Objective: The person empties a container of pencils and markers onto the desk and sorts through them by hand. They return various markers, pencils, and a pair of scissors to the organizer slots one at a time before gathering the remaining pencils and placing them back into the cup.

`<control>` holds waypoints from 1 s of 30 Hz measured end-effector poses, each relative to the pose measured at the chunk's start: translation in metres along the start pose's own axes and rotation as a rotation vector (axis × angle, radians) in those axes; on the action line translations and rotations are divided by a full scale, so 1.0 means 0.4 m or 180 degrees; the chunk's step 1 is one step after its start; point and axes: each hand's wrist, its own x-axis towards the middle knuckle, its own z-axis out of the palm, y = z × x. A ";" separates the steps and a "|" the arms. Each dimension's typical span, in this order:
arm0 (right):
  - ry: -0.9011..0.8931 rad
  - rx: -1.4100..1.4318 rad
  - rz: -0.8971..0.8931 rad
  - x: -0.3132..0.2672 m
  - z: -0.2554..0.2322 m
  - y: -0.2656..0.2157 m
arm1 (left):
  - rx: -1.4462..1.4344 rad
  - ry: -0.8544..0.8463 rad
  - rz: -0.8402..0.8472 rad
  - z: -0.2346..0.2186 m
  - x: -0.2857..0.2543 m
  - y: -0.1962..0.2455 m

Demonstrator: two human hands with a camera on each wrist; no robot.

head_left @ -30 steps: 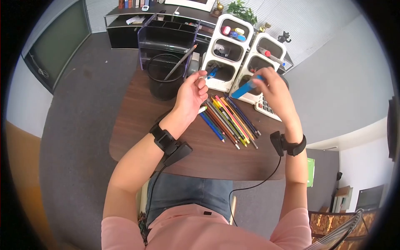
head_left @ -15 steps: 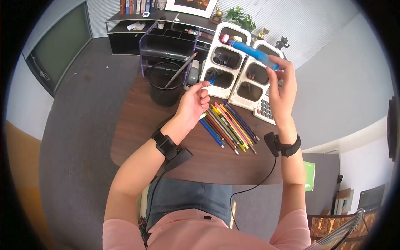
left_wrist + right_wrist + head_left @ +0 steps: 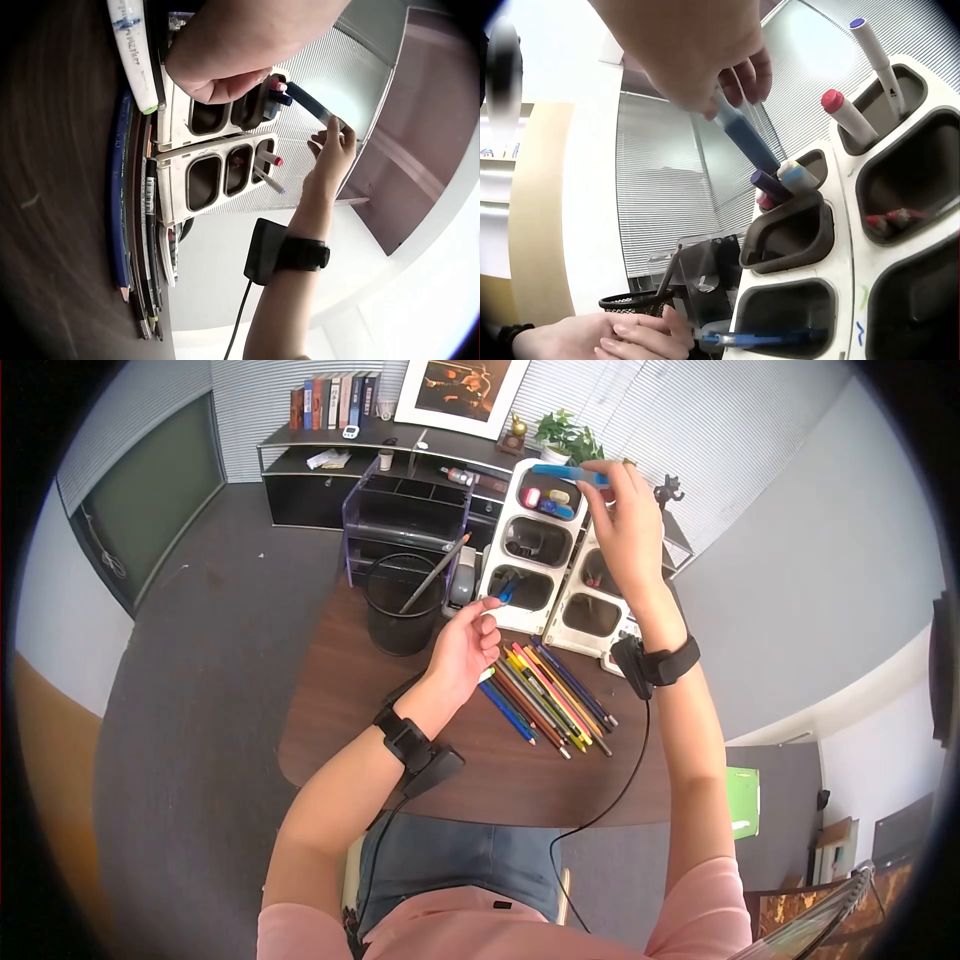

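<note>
My right hand (image 3: 625,525) holds a thick blue marker (image 3: 750,142) by its pale end, between thumb and fingers. In the right wrist view the marker's far end overlaps the stubby markers in the top compartment of the left white organizer (image 3: 508,560). My left hand (image 3: 465,655) is low in front of that organizer, its fingers loosely curled. Its fingertips are right at the near end of a slim blue pen (image 3: 769,339), which lies across the lowest compartment. Colored pencils (image 3: 545,700) lie side by side on the brown table (image 3: 330,730), just right of the left hand.
A second white organizer (image 3: 853,225) stands to the right, with red- and blue-capped markers on top. Left of the organizers are a black mesh cup (image 3: 400,625) with one pencil and a clear-sided desk rack (image 3: 410,515). A calculator is partly hidden behind the right wrist.
My right hand has raised the blue marker from the right organizer's lower part and carried it left to the left organizer's top. My left hand stays near the lowest compartment. The view has tilted up.
</note>
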 end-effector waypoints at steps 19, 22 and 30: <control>-0.1060 0.0234 -0.0038 -0.075 -0.032 -0.042 | 0.0162 -0.0245 -0.0151 0.015 -0.007 0.006; -0.1452 0.0455 -0.0054 -0.117 -0.023 -0.047 | 0.1379 -0.2092 -0.1437 0.051 -0.040 0.012; -0.3019 0.0843 -0.0503 -0.239 0.025 -0.066 | 0.3127 -0.3318 -0.2460 0.081 -0.087 0.011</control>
